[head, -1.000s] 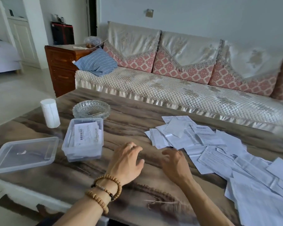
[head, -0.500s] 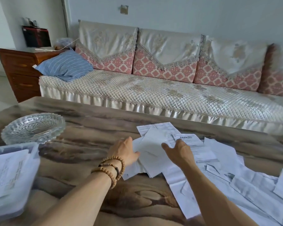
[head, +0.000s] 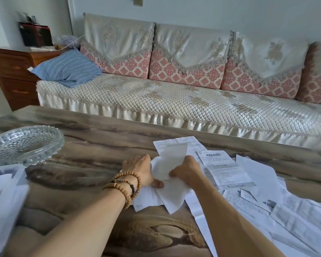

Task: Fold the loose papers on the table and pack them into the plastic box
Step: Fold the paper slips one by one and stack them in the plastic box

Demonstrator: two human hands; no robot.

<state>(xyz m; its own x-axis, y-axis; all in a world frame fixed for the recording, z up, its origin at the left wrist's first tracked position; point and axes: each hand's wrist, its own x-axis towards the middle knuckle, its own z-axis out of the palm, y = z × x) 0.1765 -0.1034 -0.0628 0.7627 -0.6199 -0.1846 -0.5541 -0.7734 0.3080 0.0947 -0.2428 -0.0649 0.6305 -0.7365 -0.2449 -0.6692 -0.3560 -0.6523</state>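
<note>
Between the two hands, at the near-left edge of the paper spread, one white sheet (head: pixel 171 160) is being lifted, its far end tilted up off the table (head: pixel 100 145) and its long axis running away from the person, roughly from the grip toward the sofa (head: pixel 174 101). Fingers of the left hand (head: pixel 141 170) curl against the sheet's left edge with the thumb underneath near its lower end; the right hand (head: pixel 186 170) pinches the right edge, thumb on the near face, so both hands are clamped on the same sheet and neither is nearer than the other. Below the grip more white sheets fan out toward the person, and the rest of the loose papers (head: pixel 248 191) lie to the right of the right hand, overlapping. Well to the left of the grip, beyond the beaded bracelets (head: pixel 126 186), the plastic box (head: pixel 6 184) shows only as a blurred corner with paper in it at the frame's edge, nearer the left hand; a glass ashtray (head: pixel 24 143) sits just beyond it. Judging from this, the fold would likely bring the raised far end toward the person across the short axis, and the carry to the box would run leftward.
</note>
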